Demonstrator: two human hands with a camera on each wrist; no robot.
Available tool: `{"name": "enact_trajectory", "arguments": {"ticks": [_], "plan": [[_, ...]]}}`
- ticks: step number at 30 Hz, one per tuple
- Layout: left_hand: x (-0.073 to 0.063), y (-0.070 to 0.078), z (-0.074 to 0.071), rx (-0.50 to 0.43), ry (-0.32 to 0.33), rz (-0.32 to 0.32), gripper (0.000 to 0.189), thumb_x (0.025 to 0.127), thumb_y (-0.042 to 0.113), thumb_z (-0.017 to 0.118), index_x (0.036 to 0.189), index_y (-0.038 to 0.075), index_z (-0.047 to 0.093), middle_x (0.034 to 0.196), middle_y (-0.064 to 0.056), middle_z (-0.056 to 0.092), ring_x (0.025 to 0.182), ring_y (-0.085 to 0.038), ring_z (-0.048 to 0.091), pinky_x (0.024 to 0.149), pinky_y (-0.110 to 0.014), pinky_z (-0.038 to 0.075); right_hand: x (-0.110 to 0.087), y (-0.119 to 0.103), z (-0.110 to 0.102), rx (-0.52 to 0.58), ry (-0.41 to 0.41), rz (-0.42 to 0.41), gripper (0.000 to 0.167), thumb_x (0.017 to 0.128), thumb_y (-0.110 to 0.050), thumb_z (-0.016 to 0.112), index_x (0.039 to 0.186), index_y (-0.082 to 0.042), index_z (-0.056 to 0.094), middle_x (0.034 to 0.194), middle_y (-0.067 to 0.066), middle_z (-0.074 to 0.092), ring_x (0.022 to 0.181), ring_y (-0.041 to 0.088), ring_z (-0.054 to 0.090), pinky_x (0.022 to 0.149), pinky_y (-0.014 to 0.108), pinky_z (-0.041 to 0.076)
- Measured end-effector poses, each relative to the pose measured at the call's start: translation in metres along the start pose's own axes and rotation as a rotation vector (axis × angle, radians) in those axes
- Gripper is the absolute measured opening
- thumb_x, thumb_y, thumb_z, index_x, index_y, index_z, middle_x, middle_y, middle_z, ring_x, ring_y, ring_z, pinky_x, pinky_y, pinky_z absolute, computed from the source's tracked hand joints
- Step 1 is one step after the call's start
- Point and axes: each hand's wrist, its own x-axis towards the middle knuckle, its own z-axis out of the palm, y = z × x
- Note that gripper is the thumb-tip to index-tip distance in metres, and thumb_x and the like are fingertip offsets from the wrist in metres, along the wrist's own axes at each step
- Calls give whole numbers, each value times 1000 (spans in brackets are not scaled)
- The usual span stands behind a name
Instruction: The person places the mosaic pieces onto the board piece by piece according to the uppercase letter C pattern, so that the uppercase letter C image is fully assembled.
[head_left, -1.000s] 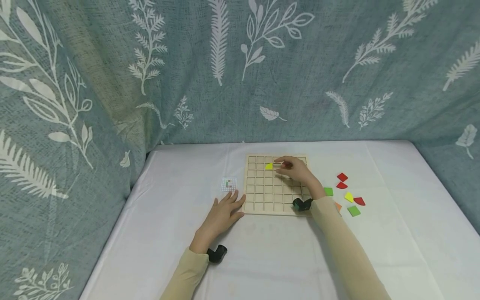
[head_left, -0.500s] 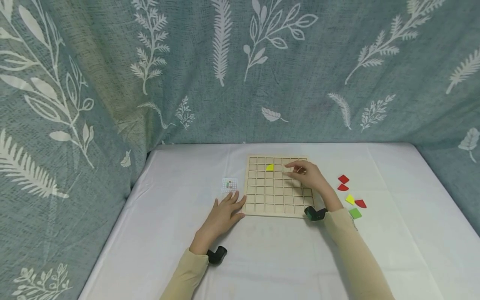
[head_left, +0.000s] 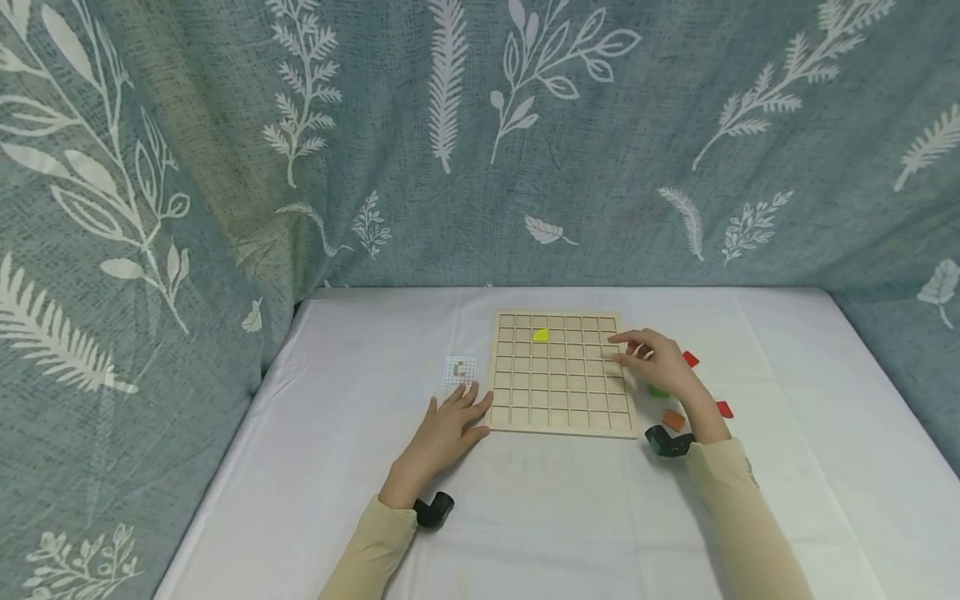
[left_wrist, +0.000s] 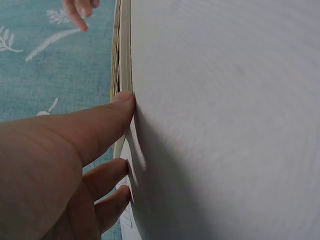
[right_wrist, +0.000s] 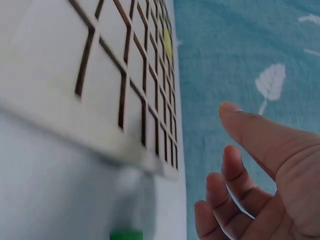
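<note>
A wooden grid board (head_left: 558, 375) lies on the table with one yellow quarter-round tile (head_left: 541, 335) in a cell of its upper part. My left hand (head_left: 441, 429) rests flat with spread fingers at the board's lower left corner; in the left wrist view the thumb (left_wrist: 107, 122) touches the board's edge. Over the board's right edge hovers my right hand (head_left: 660, 362), its fingers loosely bent. The right wrist view shows a gap between thumb (right_wrist: 250, 125) and fingers, with nothing held. Beneath this hand a green tile (head_left: 657, 392) is partly hidden.
A small printed grid card (head_left: 460, 370) lies left of the board. Right of it are an orange tile (head_left: 673, 420) and red tiles, one (head_left: 691, 359) above the right wrist and another (head_left: 724, 409) beside it. A patterned curtain (head_left: 480, 167) hangs behind the table.
My right hand has moved rightward from above the board to its right edge, now covering some loose tiles. The left hand and the yellow tile on the board have stayed put.
</note>
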Motion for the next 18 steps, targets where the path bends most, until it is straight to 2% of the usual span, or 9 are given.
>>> {"name": "enact_trajectory", "arguments": {"ticks": [6, 13, 18], "plan": [[9, 5, 3, 2, 19, -27, 52, 90, 31, 58, 139, 16, 44, 147, -12, 32, 139, -34, 22, 104, -68, 14, 2, 20, -21, -35, -27, 48, 35, 89, -25, 62, 119, -7, 62, 87, 7, 51, 73, 18, 46, 62, 29, 40], [18, 11, 8, 3, 40, -42, 52, 91, 31, 57, 139, 15, 44, 147, -13, 32, 139, -35, 23, 103, -69, 14, 10, 46, -47, -19, -59, 99, 39, 90, -29, 61, 123, -8, 59, 91, 8, 48, 64, 17, 43, 50, 29, 42], [19, 14, 11, -4, 47, -56, 52, 91, 32, 57, 139, 16, 44, 148, -12, 31, 139, -34, 21, 104, -68, 13, 10, 63, -60, -62, -92, 143, 40, 92, -27, 58, 127, -8, 56, 96, 12, 49, 78, 23, 48, 60, 28, 43]]}}
